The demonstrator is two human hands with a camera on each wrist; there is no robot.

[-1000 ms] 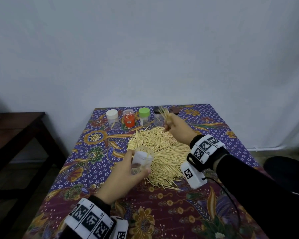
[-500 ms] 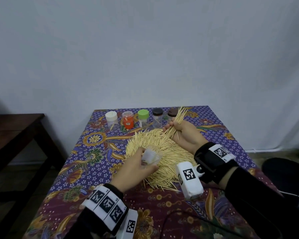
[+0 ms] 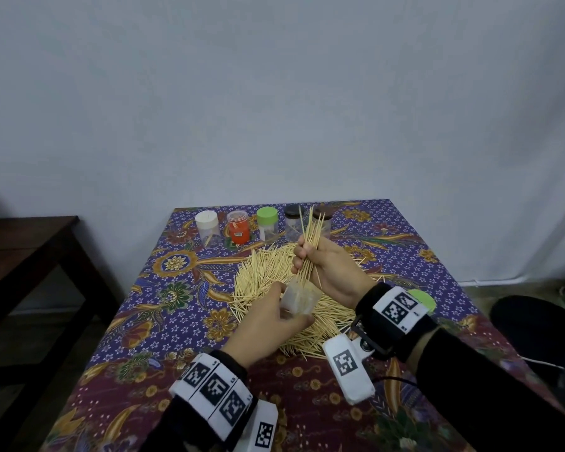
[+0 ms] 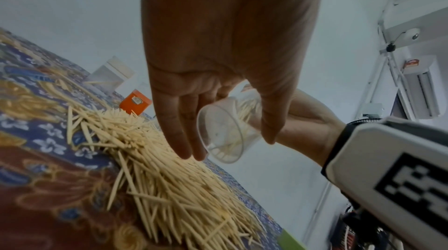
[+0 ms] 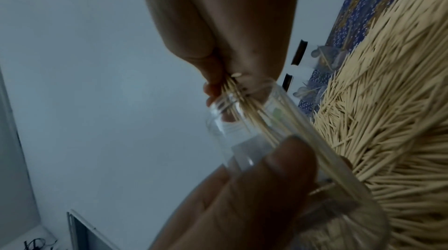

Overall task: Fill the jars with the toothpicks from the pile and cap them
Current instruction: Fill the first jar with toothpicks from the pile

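Left hand (image 3: 268,316) grips the clear jar (image 3: 299,298) above the pile (image 3: 268,278), mouth tilted up-right. Right hand (image 3: 327,272) pinches a bundle of toothpicks (image 3: 310,246), long axis near vertical, lower tips entering the mouth directly below the grip.
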